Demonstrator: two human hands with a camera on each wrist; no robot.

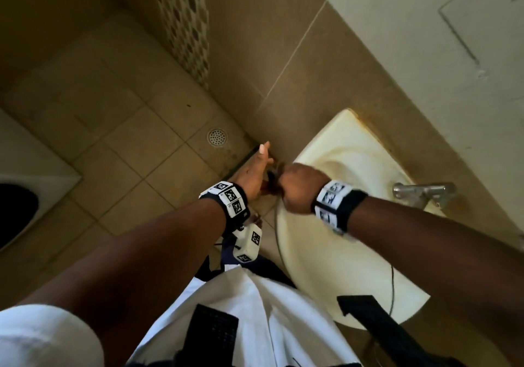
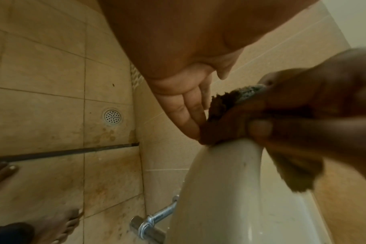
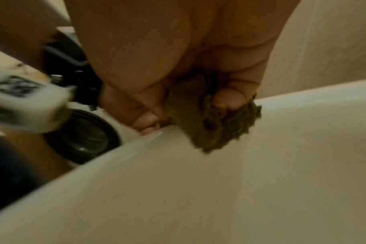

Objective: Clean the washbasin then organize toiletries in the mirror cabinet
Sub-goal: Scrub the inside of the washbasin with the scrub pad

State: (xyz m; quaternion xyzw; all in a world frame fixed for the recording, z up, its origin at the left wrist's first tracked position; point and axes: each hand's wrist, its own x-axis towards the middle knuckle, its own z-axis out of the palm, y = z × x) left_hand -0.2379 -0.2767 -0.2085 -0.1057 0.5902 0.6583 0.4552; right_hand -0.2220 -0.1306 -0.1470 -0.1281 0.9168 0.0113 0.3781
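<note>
Head view: cloth (image 1: pixel 272 179) seemingly bunched, axisless

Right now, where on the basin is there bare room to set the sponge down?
Free: the basin's near front rim, between the right forearm and the thin cable, and the bowl between the right hand and the tap. Crowded: the left rim edge, where the right hand grips the sponge with the left hand beside it.
</note>
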